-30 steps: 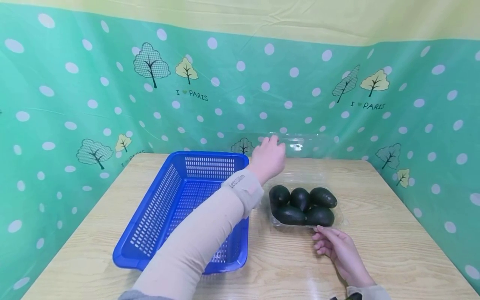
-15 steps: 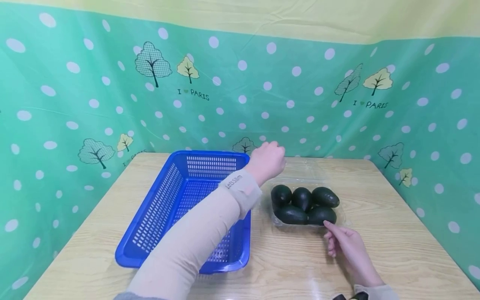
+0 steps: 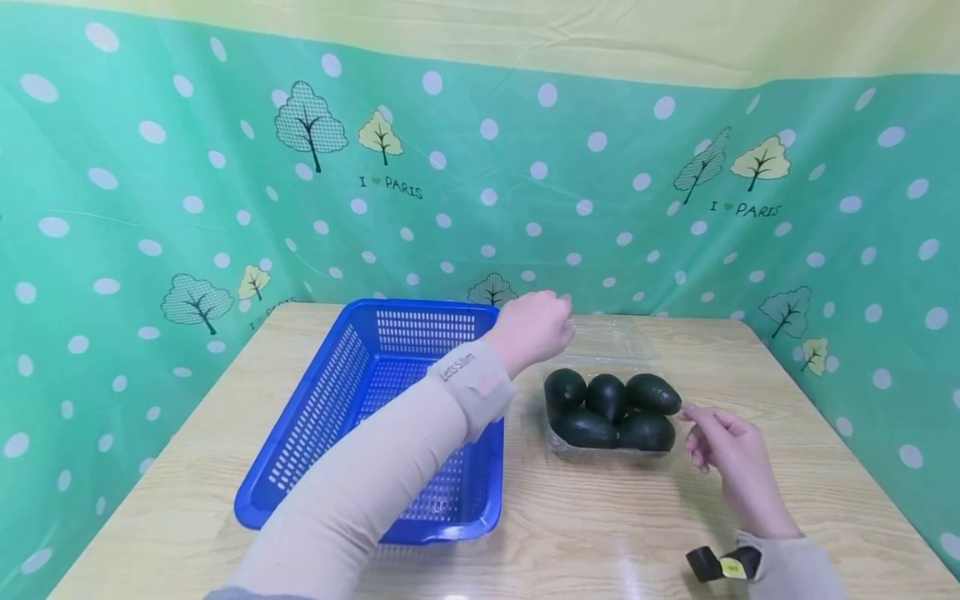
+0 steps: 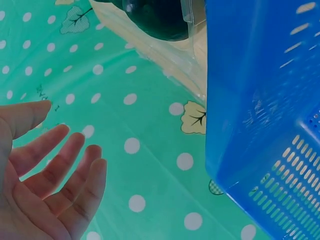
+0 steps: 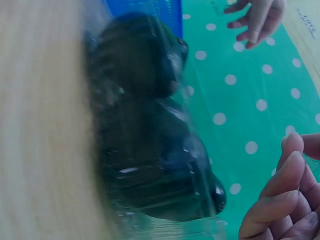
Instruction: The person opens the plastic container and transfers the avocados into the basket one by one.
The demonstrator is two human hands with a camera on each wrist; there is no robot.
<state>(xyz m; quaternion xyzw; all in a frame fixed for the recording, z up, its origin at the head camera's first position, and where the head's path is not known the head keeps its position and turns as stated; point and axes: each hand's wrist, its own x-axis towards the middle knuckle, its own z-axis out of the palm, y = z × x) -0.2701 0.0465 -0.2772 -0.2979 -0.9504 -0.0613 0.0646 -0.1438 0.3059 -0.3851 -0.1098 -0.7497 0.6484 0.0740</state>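
We face a green curtain point(image 3: 480, 192) dotted with white spots and printed with small trees, hung behind and around a pale wooden worktop point(image 3: 750, 492). On the left half of the worktop sits a blue basket point(image 3: 375, 417) with slotted walls, and our left forearm in a beige sleeve point(image 3: 390, 467) stretches across its right rim. To the right of the basket, just beside it, lies a clear plastic tray point(image 3: 611, 417) with its lid point(image 3: 611, 333) folded back flat toward the curtain; five dark green avocados point(image 3: 607, 408) fill the tray, three in the far row and two in the near one. Our left hand point(image 3: 532, 325) is raised over the far left corner of the tray, near the edge of the lid; from the head view its fingers curve down, and the left wrist view shows the same hand point(image 4: 45, 185) with fingers straight and spread, holding nothing, so that grip is open. Our right hand point(image 3: 723, 454) hovers just off the right end of the tray, apart from it, with fingers loosely curled and nothing between them, an open grip as well. In the right wrist view the avocados point(image 5: 150, 125) appear blurred through the plastic, with the fingertips point(image 5: 280, 200) close beside the tray. A small black strap with a yellow tag point(image 3: 716, 565) sits at the right wrist.
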